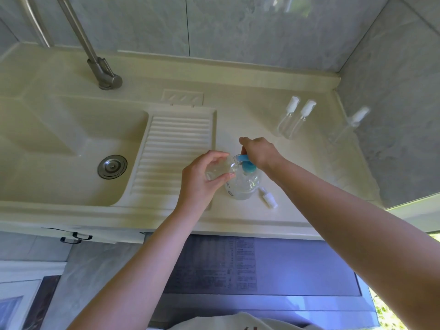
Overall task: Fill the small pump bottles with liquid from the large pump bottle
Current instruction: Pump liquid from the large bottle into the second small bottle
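Now my left hand [204, 177] holds a little bottle [220, 169] tipped under the blue pump [245, 160] of the big bottle [245, 186] on the counter [238, 217]. My right hand [259, 151] pushes the pump down. Three little bottles [296, 117] stand farther back.

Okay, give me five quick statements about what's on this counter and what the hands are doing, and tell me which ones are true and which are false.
1. The left hand holds a small clear bottle tilted toward the blue pump. True.
2. The right hand rests flat on the counter. False: it is on the pump of the large bottle.
3. Three capped small bottles stand at the back right. True.
4. A white pump cap lies beside the large bottle. True.
5. The large bottle stands in the sink. False: it stands on the counter, right of the ribbed board.
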Available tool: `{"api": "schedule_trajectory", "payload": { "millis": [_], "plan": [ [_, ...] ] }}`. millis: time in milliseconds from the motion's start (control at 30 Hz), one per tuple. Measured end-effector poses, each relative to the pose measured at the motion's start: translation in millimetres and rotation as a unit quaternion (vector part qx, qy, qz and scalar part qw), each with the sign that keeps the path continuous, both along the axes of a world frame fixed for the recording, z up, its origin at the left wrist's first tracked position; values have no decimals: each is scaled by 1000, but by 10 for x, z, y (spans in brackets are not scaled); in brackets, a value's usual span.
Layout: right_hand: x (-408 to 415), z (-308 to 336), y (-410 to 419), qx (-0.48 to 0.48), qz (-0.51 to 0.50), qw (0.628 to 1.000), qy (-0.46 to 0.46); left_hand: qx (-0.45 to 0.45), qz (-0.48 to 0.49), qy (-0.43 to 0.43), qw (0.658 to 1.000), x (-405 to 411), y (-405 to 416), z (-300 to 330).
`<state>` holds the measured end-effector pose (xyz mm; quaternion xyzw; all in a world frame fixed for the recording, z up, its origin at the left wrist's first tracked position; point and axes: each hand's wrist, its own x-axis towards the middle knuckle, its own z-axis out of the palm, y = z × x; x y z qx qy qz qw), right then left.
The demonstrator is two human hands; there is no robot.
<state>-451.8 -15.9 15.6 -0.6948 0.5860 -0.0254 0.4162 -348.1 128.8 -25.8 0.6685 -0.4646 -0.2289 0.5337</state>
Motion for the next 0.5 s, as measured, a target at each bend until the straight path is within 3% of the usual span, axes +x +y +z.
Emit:
{"api": "schedule_trajectory", "payload": {
  "millis": [300,500],
  "plan": [
    [21,-42,71,-61,4,998,21,0,-3,4,1000,4,-9,3],
    [32,11,24,-47,22,998,48,6,-10,7,1000,8,3,37]
  ]
}}
